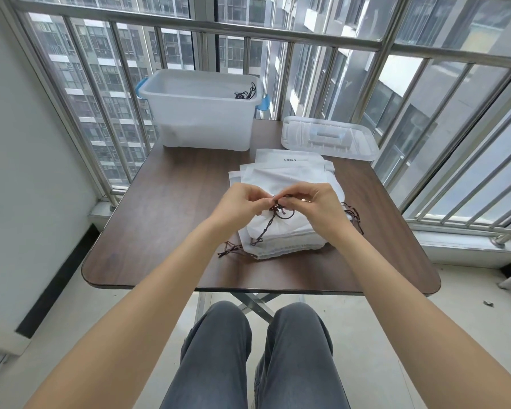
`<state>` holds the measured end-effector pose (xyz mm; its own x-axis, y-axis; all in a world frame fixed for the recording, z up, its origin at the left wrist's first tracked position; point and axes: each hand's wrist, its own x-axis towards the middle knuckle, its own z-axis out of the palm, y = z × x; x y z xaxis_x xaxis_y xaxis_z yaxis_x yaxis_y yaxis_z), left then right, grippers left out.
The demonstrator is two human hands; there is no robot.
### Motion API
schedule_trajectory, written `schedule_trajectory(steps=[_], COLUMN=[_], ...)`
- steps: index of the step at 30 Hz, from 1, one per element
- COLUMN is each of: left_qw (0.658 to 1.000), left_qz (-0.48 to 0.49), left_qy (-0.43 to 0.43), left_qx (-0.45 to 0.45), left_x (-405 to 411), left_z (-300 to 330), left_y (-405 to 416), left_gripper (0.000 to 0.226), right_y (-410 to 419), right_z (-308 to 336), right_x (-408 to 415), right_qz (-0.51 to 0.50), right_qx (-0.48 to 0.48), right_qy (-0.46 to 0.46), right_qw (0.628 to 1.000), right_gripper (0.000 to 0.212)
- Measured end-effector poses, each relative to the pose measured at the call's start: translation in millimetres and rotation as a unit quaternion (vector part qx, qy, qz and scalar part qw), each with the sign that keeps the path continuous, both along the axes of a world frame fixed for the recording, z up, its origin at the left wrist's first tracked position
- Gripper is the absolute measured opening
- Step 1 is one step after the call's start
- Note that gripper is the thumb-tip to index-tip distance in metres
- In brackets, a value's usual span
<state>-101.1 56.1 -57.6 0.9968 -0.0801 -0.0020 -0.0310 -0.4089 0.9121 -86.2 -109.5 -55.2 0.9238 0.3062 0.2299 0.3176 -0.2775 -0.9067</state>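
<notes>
Two hands, one job: left hand & right hand each pinch the dark drawstring cord atop the white pouch stack, mid-worktop; held close, prob. for knot control.

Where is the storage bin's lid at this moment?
In the head view the clear lid lies flat at the far right corner of the table, right of the open bin and just behind the stack of white bags.

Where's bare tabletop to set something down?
Free: the left of the table, between the storage bin and near edge, beside the bag stack. Crowded: centre and right, with the stack, loose cords, lid, left hand and right hand pinching a cord.
</notes>
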Motion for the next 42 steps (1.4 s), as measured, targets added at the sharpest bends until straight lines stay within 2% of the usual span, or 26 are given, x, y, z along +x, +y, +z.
schedule_trajectory(steps=[6,12,16,20,24,28,33,42], left_qw=[0.999,0.999,1.0,0.999,0.996,0.989,0.977,0.984], left_qz=[-0.01,0.011,0.018,0.039,0.042,0.02,-0.023,-0.032], left_qy=[-0.004,0.0,-0.002,0.013,0.069,0.113,0.164,0.148], left_qx=[0.038,0.03,0.016,-0.011,-0.048,-0.096,-0.137,-0.094], left_x=[1.4,1.2,-1.8,-3.7,-3.2,-1.5,2.4,5.5], left_z=[8.1,6.7,7.1,8.1,10.6,11.6,18.1,19.8], left_y=[1.3,0.3,0.5,-1.3,-2.6,2.8,6.5,4.0], left_gripper=[0.017,0.016,0.015,0.017,0.018,0.022,0.013,0.011], right_y=[1.2,8.6,11.4,16.0,18.6,15.7,15.9,10.2], right_z=[7.3,6.4,2.4,-5.7,-13.7,-21.6,-24.9,-26.3], right_x=[1.9,-2.1,-0.6,-2.9,-6.4,-6.6,-7.2,-5.2], right_qz=[0.014,-0.05,-0.072,-0.093,-0.118,-0.113,-0.116,-0.135], right_qx=[-0.14,-0.195,-0.267,-0.308,-0.3,-0.279,-0.262,-0.226], right_qy=[-0.057,-0.125,-0.185,-0.278,-0.372,-0.393,-0.413,-0.432], right_qw=[0.988,0.971,0.943,0.905,0.871,0.869,0.865,0.862], right_gripper=[0.011,0.008,0.015,0.009,0.022,0.023,0.019,0.02])
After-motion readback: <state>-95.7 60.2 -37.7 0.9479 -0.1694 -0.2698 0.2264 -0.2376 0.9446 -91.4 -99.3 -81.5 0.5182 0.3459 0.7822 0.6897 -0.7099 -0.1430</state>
